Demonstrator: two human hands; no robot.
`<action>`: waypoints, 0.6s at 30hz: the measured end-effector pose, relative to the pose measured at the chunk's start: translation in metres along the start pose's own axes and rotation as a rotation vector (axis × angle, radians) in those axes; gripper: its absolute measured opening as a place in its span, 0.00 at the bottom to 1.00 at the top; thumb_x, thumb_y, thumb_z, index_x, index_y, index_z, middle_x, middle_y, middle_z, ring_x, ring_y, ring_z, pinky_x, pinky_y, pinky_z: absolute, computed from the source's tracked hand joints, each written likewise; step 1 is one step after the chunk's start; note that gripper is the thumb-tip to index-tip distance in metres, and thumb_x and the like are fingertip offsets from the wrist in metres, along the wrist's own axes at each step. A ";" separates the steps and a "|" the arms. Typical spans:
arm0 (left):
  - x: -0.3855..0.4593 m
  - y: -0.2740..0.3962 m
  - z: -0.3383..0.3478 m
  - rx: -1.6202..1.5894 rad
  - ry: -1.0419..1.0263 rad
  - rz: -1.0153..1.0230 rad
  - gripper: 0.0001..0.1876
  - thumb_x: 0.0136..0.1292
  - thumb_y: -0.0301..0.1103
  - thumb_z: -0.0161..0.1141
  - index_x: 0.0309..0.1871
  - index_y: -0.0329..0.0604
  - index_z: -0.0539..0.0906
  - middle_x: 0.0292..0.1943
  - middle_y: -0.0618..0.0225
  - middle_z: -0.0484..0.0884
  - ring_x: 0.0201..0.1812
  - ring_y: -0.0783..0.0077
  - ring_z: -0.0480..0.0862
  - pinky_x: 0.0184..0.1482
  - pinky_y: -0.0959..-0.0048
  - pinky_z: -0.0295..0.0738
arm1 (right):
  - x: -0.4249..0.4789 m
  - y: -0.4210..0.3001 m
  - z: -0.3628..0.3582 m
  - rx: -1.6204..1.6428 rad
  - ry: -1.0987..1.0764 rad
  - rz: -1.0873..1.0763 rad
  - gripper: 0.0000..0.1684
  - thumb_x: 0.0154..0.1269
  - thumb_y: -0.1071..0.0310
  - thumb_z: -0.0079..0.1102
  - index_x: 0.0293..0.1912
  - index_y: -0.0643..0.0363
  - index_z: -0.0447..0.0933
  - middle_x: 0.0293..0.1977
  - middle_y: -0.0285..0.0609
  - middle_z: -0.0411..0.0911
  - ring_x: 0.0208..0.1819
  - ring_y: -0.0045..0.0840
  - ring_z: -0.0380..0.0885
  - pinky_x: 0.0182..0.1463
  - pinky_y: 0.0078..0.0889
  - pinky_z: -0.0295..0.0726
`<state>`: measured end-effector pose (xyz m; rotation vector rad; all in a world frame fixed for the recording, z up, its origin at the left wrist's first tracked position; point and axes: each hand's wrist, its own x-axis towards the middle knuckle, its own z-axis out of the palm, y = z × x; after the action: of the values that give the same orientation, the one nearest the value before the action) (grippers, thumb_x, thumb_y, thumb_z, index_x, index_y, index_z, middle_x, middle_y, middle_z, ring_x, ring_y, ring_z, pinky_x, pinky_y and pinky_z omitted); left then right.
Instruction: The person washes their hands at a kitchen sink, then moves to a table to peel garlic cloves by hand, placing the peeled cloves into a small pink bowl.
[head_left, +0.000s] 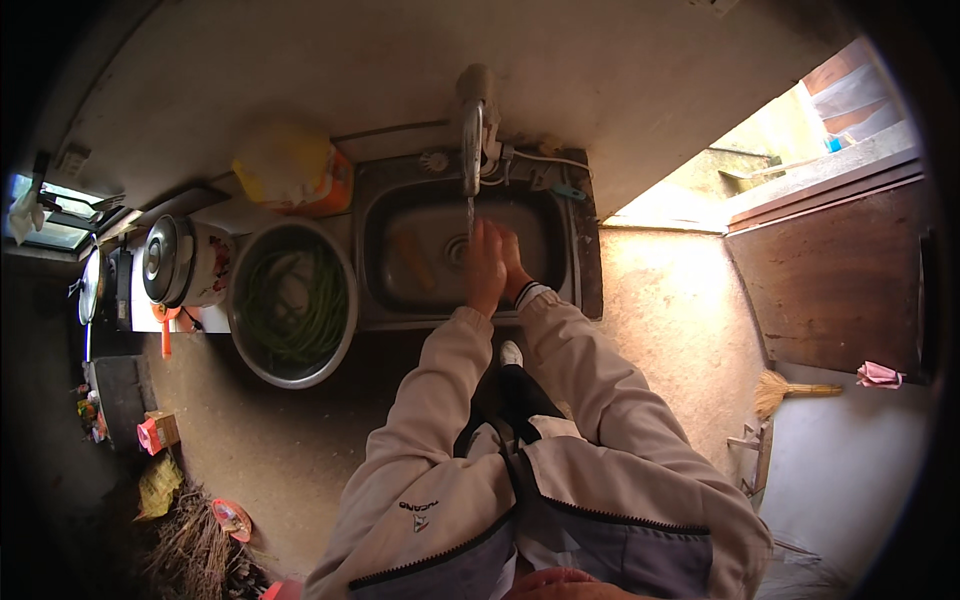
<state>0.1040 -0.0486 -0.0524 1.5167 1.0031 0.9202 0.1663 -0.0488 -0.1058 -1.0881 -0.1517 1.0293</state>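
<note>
My left hand (486, 271) and my right hand (513, 262) are pressed together over the metal sink (536, 206), close to its drain (455, 250). Fingers point toward the wall, and whatever lies between the palms is hidden. A thin stream of water (471, 214) falls from the faucet (472, 150) beside my left fingertips. Left of the hands, a long brownish object (412, 259) lies on the sink floor; its kind is unclear. Both cuffs of my beige jacket (442, 390) reach the wrists, and the right one shows a dark striped inner cuff.
A large metal basin (300, 383) of long green beans (319, 315) adjoins the sink's left side. Beyond it stand a lidded pot (206, 259) and a yellow-orange plastic bag (300, 180). A teal-handled tool (568, 191) rests on the sink's right rim. A straw broom (787, 391) is at right.
</note>
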 end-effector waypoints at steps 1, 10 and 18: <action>0.002 0.005 -0.003 -0.046 -0.050 -0.050 0.20 0.75 0.42 0.47 0.61 0.36 0.73 0.59 0.59 0.76 0.60 0.63 0.75 0.65 0.67 0.66 | 0.000 -0.002 0.002 0.070 -0.019 0.038 0.15 0.72 0.59 0.52 0.49 0.60 0.76 0.39 0.40 0.80 0.40 0.30 0.80 0.49 0.33 0.79; 0.077 0.032 0.012 -1.074 -0.035 -0.391 0.28 0.72 0.53 0.48 0.59 0.33 0.69 0.50 0.55 0.78 0.52 0.63 0.80 0.56 0.66 0.74 | -0.009 -0.057 0.048 0.715 -0.379 0.288 0.15 0.76 0.62 0.45 0.55 0.54 0.73 0.49 0.36 0.78 0.49 0.28 0.77 0.55 0.34 0.77; 0.066 0.050 -0.018 0.135 -0.272 -0.005 0.19 0.74 0.46 0.46 0.42 0.39 0.80 0.26 0.63 0.80 0.28 0.65 0.82 0.37 0.64 0.79 | -0.010 -0.012 0.033 0.815 -0.332 0.308 0.11 0.75 0.63 0.46 0.50 0.55 0.72 0.47 0.38 0.77 0.48 0.27 0.77 0.54 0.36 0.79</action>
<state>0.1171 0.0147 0.0028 1.6991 0.8839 0.6317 0.1495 -0.0356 -0.0757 -0.1954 0.1709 1.3735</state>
